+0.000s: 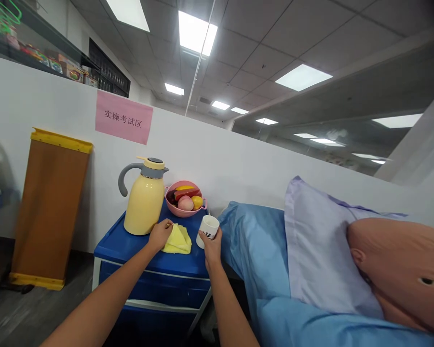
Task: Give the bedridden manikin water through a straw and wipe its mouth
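My left hand pinches the corner of a folded yellow cloth, which lies on the blue top of a bedside cabinet. A white mug with a dark striped print is gripped by my right hand at the cabinet's right edge; whether its base touches the top is hard to see. Just behind my left hand stands a yellow thermos jug with a grey handle. Beyond the cloth sits a pink bowl of fruit.
To the right is a bed with blue bedding, a lilac pillow and a mannequin head. A white partition bearing a pink sign runs behind. A brown board with yellow ends leans at left.
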`<state>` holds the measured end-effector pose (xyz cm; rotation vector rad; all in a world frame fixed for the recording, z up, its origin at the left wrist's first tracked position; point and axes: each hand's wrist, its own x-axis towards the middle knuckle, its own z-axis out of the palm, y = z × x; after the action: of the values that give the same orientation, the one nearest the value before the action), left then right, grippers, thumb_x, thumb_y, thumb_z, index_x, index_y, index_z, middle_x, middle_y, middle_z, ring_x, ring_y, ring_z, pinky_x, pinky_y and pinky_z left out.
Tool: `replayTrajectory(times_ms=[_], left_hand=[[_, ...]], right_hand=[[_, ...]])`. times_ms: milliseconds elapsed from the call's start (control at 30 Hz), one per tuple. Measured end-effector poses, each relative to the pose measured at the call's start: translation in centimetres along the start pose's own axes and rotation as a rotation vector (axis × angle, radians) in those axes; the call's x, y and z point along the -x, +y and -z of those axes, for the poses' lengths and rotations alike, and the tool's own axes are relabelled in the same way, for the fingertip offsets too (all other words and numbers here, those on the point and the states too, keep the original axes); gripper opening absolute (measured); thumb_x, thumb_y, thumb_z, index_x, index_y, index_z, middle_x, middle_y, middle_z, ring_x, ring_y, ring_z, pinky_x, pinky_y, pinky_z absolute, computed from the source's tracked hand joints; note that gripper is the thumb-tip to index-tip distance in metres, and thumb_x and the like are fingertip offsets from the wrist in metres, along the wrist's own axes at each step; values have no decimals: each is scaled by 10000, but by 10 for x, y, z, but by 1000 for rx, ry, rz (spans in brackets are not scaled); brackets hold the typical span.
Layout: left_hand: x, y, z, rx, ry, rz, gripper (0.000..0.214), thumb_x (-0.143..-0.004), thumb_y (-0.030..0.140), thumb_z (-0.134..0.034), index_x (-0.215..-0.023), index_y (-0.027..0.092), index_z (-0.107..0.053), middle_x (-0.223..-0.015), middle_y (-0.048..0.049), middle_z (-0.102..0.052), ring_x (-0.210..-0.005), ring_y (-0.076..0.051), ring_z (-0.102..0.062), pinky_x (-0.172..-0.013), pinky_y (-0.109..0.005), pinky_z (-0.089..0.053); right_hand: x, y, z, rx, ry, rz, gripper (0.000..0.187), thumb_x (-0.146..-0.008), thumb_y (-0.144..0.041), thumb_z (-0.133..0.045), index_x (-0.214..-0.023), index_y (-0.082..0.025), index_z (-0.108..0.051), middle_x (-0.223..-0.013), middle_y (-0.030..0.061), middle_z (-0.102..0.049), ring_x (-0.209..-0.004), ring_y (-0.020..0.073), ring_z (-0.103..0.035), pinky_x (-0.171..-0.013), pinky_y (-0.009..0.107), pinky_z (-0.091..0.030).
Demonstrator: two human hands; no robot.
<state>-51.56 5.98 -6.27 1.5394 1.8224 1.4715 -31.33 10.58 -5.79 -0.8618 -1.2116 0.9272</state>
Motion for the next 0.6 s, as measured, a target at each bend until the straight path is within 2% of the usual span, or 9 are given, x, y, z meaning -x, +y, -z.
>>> replayTrajectory(times_ms=[167,267,333,367,400,433,500,533,600], left_hand=[[-1,-1,1,114,-85,64,289,-854,380,-463,-1005,188,-618,-698,2,-652,-588,-146,-582,-534,-233,-417],[1,2,2,112,-107,71,380,-827,398,-513,-1137,196,-600,-730,-8,-684,-600,-161,-601,-568,-253,-449],[0,2,2,95,-105,68,407,-813,388,-537,-1174,212,-598,-800,-22,-711,-689,-178,-635,-647,-269,-477],[-1,2,2,83,-104,68,414,-808,381,-544,-1185,220,-600,-832,-26,-719,-735,-185,-647,-688,-276,-485],[-2,2,2,71,-103,71,419,-805,372,-547,-1194,226,-600,-858,-27,-725,-778,-191,-654,-726,-282,-488],[-3,1,1,59,-103,74,425,-806,365,-544,-1206,230,-597,-878,-27,-728,-814,-196,-658,-759,-289,-489],[-4,0,1,37,-103,85,438,-820,354,-523,-1235,227,-582,-907,-28,-732,-872,-201,-662,-813,-299,-485],[-5,0,1,28,-104,91,441,-834,349,-503,-1250,223,-573,-923,-30,-733,-898,-201,-663,-837,-302,-481],[-6,0,2,15,-97,106,440,-875,341,-437,-1280,213,-550,-962,-40,-735,-964,-197,-659,-888,-300,-465]], right_hand=[[0,-1,-1,70,49,45,824,-643,-397,-758,-1335,-210,-351,-1241,126,-573,-1068,244,-601,-895,394,-506],[21,-6,3,118,175,118,893,-666,-423,-734,-1392,-190,-270,-1419,180,-379,-1297,308,-410,-1052,484,-374],[46,-9,4,155,232,186,794,-711,-417,-707,-1366,-159,-341,-1440,184,-324,-1361,323,-300,-1133,502,-234],[60,-10,3,166,218,218,660,-735,-399,-695,-1297,-165,-439,-1395,165,-385,-1337,314,-338,-1132,484,-244],[73,-12,-1,187,144,260,459,-774,-371,-664,-1175,-179,-549,-1288,139,-492,-1258,294,-438,-1098,455,-311],[85,-15,-7,257,-66,329,281,-851,-335,-578,-1094,-197,-598,-1176,115,-568,-1160,264,-521,-1037,423,-385],[101,-23,-23,396,-443,411,209,-902,-247,-495,-1069,-238,-620,-1068,68,-635,-1044,218,-587,-948,360,-451],[104,-27,-32,484,-547,426,222,-901,-218,-487,-1077,-252,-619,-1053,53,-648,-1027,211,-594,-926,345,-460],[103,-34,-50,628,-590,401,199,-884,-195,-498,-1025,-250,-626,-998,38,-665,-974,213,-608,-864,329,-478]])
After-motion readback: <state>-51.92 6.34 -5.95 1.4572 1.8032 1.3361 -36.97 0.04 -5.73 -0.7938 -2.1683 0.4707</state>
